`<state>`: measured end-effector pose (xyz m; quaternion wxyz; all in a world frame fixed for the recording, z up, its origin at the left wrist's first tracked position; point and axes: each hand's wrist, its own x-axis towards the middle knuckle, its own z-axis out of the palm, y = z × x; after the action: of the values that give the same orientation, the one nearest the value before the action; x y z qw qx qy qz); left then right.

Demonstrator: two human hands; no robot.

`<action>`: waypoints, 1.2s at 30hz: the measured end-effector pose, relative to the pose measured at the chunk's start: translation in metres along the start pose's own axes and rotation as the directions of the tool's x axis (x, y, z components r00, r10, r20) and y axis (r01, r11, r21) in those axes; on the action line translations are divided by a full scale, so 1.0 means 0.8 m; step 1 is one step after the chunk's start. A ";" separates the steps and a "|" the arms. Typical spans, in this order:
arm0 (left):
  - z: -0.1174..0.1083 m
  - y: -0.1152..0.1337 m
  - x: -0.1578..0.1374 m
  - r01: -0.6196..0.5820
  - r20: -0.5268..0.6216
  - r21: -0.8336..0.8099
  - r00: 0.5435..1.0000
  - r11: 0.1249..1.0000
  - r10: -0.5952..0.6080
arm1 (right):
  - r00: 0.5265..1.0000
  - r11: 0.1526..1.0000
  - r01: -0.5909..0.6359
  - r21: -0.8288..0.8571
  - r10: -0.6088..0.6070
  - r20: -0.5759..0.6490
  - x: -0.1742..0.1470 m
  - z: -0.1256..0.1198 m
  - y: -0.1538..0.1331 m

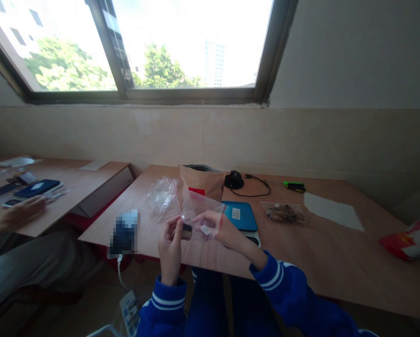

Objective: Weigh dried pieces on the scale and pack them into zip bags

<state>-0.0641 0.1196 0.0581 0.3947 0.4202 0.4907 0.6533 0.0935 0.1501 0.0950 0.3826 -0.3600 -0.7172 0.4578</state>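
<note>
A clear zip bag (204, 203) with a red strip along its mouth is held up over the front of the table. My left hand (171, 238) is closed on the left end of this bag, by a small dark piece (187, 228) that I cannot identify. My right hand (215, 224) reaches in through the bag's mouth from the right, its bent fingers showing through the film. What those fingers grip is blurred by the plastic. A small white label shows near them. Just behind my right wrist lies a blue-lidded flat device (241, 215), partly covered by my arm.
Crumpled clear bags (162, 199) and a brown paper bag (208, 180) lie behind my hands. Farther right are a black round device (234, 179) with a cable, a bag of brown pieces (283, 213), a green-handled tool (294, 186), white paper (332, 210) and a red-white packet (409, 238). Another person's hand (29, 210) rests at left.
</note>
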 end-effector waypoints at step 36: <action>-0.063 0.013 0.132 0.158 -0.337 0.124 0.935 0.980 -0.108 | 0.808 0.890 0.101 -0.445 -0.334 -0.485 0.059 -0.083 -0.038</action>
<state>-0.1480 0.1996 0.0766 0.3184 0.2995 0.6243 0.6474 0.1260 0.2066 0.1525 0.5413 -0.4597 -0.6917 0.1313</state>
